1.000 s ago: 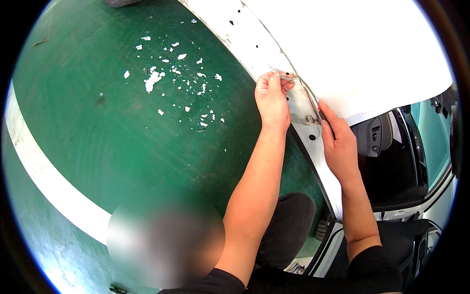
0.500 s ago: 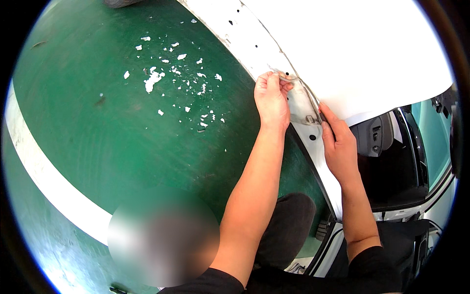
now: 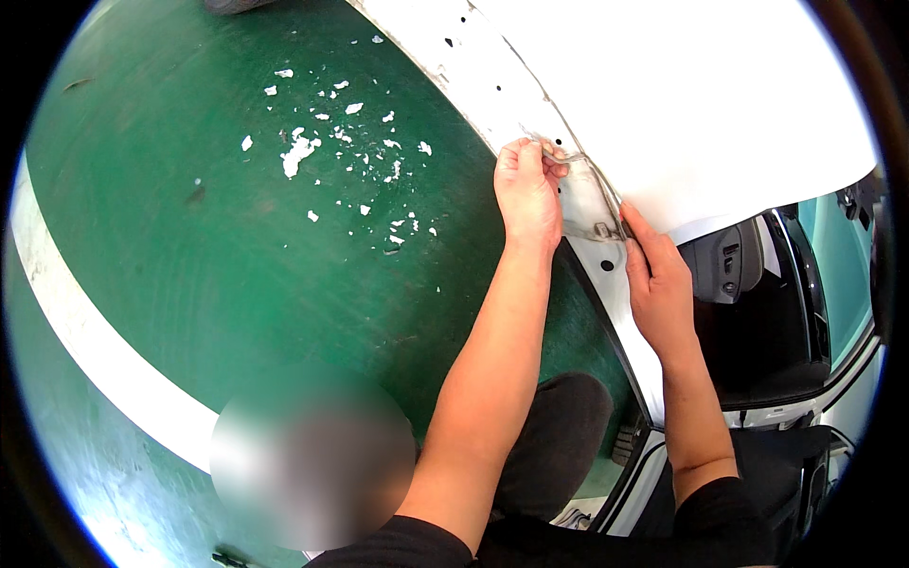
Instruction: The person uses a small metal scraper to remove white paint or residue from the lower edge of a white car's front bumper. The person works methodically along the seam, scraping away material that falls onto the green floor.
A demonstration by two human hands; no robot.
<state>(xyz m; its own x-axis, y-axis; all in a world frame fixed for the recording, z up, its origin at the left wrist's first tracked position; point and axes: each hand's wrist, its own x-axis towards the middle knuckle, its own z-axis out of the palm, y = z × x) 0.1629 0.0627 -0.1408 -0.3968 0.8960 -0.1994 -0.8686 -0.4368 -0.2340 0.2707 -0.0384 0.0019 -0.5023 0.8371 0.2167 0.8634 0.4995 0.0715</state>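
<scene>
The white panel is overexposed; the green floor glares at lower left; the round patch is blurred; outer edges bow.

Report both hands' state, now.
Left hand: closed, pinching a thin flexible grey strip.
Right hand: fingers curled at the same strip; cannot tell whether it grips.
</scene>
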